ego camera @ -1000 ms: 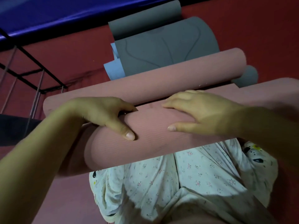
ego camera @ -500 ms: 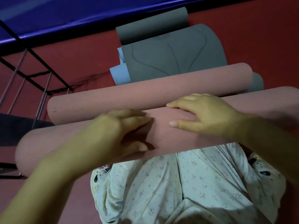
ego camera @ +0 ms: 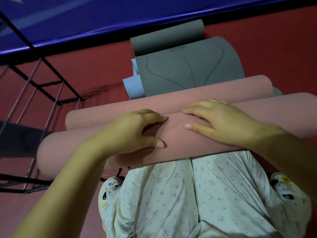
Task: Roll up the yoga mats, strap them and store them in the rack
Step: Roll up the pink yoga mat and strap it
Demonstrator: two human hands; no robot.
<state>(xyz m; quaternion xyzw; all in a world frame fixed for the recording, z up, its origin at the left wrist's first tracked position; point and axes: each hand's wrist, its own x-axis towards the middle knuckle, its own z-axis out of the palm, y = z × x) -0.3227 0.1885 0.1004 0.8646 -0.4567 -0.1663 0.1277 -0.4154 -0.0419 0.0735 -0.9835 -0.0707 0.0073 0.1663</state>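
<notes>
A thick roll of pink yoga mat (ego camera: 72, 148) lies across the view in front of my knees. My left hand (ego camera: 135, 131) lies on top of it near the middle, fingers bent over the roll's far side and thumb pressed on the near face. My right hand (ego camera: 217, 121) sits to its right, fingers spread over the roll's top. Just beyond, a second, thinner pink roll (ego camera: 188, 98) lies alongside the first. A black metal rack (ego camera: 49, 93) stands at the left.
Beyond the pink rolls lie a partly unrolled grey mat (ego camera: 185, 69), a grey roll (ego camera: 168, 38) behind it and a light blue mat (ego camera: 133, 88) at their left. The floor is red (ego camera: 96, 71). A blue padded surface (ego camera: 85, 23) runs along the back.
The left hand has shifted right along the roll toward the right hand and set its fingers over the top again. The right hand has stayed in place.
</notes>
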